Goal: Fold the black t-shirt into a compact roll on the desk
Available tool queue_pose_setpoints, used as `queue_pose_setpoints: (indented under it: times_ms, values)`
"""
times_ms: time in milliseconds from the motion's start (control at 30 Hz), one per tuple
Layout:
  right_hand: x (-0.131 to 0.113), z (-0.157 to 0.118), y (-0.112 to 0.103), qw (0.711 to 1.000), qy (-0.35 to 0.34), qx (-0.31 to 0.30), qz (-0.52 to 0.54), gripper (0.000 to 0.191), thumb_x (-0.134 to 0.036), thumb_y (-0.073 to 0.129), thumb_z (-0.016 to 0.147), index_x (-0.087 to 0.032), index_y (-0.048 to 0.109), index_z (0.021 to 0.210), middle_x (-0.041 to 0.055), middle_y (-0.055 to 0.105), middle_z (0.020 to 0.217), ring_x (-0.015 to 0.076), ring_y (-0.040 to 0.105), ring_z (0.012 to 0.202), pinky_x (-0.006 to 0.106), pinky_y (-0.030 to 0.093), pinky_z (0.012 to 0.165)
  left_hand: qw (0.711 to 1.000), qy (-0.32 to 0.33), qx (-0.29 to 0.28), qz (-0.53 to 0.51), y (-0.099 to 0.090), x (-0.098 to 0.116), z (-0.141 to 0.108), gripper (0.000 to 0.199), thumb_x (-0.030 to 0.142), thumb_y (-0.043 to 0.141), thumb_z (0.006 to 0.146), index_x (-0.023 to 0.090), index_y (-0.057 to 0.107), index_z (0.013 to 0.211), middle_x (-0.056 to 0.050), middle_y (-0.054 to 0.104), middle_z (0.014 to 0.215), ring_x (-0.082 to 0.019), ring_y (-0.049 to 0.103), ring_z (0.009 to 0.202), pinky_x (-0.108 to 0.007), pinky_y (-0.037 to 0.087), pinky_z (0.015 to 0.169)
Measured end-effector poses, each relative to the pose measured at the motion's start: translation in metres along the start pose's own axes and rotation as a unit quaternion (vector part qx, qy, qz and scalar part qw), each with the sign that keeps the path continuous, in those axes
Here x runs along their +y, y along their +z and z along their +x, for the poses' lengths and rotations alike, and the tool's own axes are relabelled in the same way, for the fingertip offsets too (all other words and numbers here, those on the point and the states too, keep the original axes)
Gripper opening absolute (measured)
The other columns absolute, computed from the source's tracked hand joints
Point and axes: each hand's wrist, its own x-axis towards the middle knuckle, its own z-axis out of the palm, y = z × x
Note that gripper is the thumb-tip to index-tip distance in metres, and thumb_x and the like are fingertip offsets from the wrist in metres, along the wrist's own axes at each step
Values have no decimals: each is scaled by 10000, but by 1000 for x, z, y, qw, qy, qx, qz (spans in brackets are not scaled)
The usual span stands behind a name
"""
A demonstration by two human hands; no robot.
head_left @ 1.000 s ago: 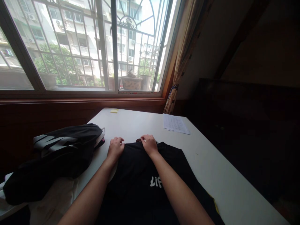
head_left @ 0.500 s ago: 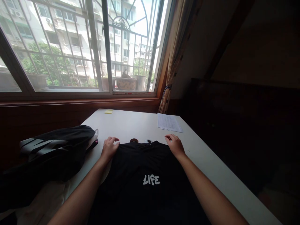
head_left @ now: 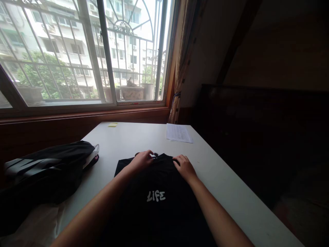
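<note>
A black T-shirt [head_left: 138,209] lies spread over the white table [head_left: 221,185], with "LIFE" lettering in white on it. My left hand [head_left: 144,159] is at the collar, with thumb and fingers bent and slightly apart; its fingertips are beside a small dark round object [head_left: 156,154] just behind the neckline. Mostly covered by that hand is a brown round object [head_left: 137,154]. At the shirt's right shoulder, my right hand [head_left: 185,167] has its thumb and fingers curled on the black cloth.
A heap of dark clothing [head_left: 48,171] with grey stripes sits at the table's left side. Printed sheets [head_left: 179,133] and a yellow sticky note [head_left: 112,125] lie toward the far edge. Beyond stand a barred window [head_left: 123,61] and a tied curtain [head_left: 175,103].
My left hand has moved right from the shirt's left shoulder to the collar. The right hand has come inward onto the right shoulder. The view has shifted slightly right.
</note>
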Motion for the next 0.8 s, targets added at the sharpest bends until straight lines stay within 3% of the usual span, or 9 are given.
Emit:
queue_pose_setpoints:
  times_ms: [167,333,533,800]
  values:
    - [6,-1,3,1000,4,8,-9,209,-159,574,901,-203,679,1077,88,675,1028,266,590,1013,415,492,950,998,-49,-11,-23,40,26,45,364,211,671,913,174,588,1265,-57,721,1073,-207,685,985,-363,534,914]
    - [11,-2,8,1000,12,20,-12,279,-143,557,888,-198,643,1148,90,673,1037,263,596,1002,421,499,949,993,-111,-7,-25,68,33,72,339,333,630,973,164,587,1263,-93,637,1208,-229,657,1017,-443,567,883]
    - [11,-2,8,1000,17,24,-8,317,-124,541,873,-195,636,1167,91,677,1028,260,599,996,419,504,940,986,-163,6,-18,79,27,83,365,325,636,968,166,568,1289,-100,618,1242,-236,650,1032,-441,570,876]
    - [10,-1,7,999,22,22,4,337,-104,523,860,-212,644,1156,84,679,1021,262,598,985,427,498,938,990,-142,5,-23,90,28,87,370,334,633,970,174,568,1297,-101,611,1259,-243,641,1057,-455,560,899]
